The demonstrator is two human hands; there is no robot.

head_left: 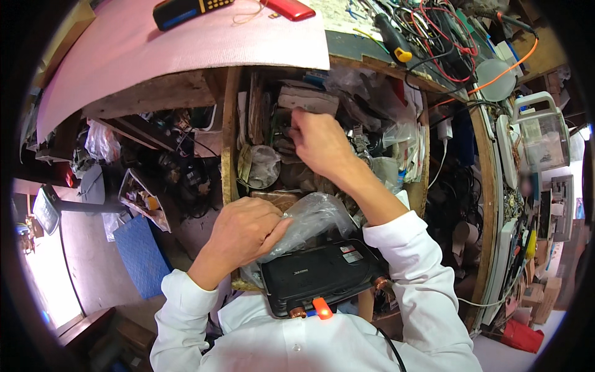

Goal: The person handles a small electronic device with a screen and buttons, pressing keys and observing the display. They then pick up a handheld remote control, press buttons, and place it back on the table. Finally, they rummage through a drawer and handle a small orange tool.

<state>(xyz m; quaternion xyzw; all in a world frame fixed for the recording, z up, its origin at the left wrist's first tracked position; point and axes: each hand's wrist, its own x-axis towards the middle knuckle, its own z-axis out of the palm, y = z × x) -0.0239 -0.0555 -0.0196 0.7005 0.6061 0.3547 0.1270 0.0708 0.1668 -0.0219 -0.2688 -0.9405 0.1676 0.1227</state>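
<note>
In front of me an open wooden drawer [229,133] is crammed with small parts, papers and plastic bags. My left hand [243,228] is closed at the drawer's near left side, with a crumpled clear plastic bag [319,214] bunched under its thumb. Deeper inside, my right hand [321,144] has its fingers curled down among the clutter; what they hold, if anything, is hidden. Just beyond it lies a pale box [308,99]. A round, cloudy plastic-wrapped item [263,166] sits left of the right hand.
A black device [322,273] with a lit orange tip hangs at my chest over the drawer's near end. On the pink-covered bench [248,43] lie a black keypad device [189,11] and a red item [288,7]. Tangled wires and a screwdriver [392,38] crowd the far right.
</note>
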